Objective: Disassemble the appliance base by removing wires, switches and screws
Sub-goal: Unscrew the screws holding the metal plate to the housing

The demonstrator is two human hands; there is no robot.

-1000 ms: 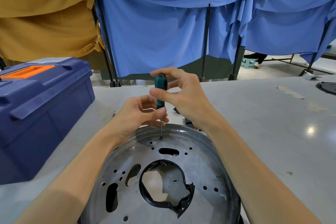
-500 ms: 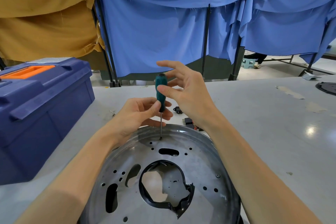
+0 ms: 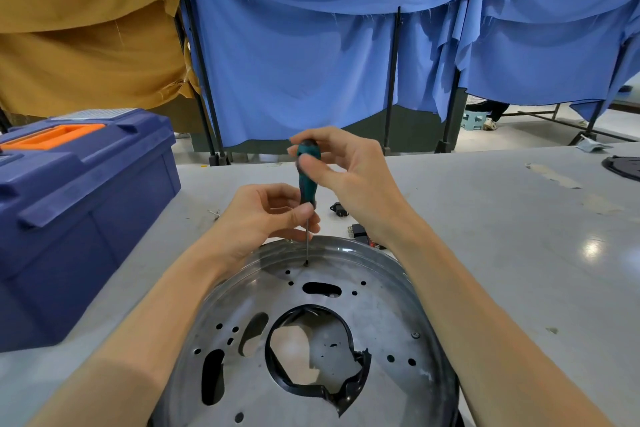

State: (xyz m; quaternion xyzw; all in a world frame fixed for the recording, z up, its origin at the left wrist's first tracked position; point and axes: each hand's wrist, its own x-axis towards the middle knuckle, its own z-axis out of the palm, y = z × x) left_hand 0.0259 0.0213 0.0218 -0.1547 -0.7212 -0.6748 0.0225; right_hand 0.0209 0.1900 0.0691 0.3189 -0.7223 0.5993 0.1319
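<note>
A round metal appliance base with many holes and a black-rimmed central opening lies on the grey table in front of me. A teal-handled screwdriver stands upright, its tip on a screw at the far side of the base. My right hand pinches the top of the handle between thumb and fingers. My left hand pinches the screwdriver where the handle meets the thin shaft. A second screw sits on the right part of the base.
A blue toolbox with an orange handle stands at the left. Small black removed parts and a connector lie just beyond the base. A dark round object is at the far right edge. Blue and ochre cloths hang behind.
My right hand's fingers, spread half a second ago, have closed again round the top of the handle. My left hand and the screwdriver tip stay in place.
</note>
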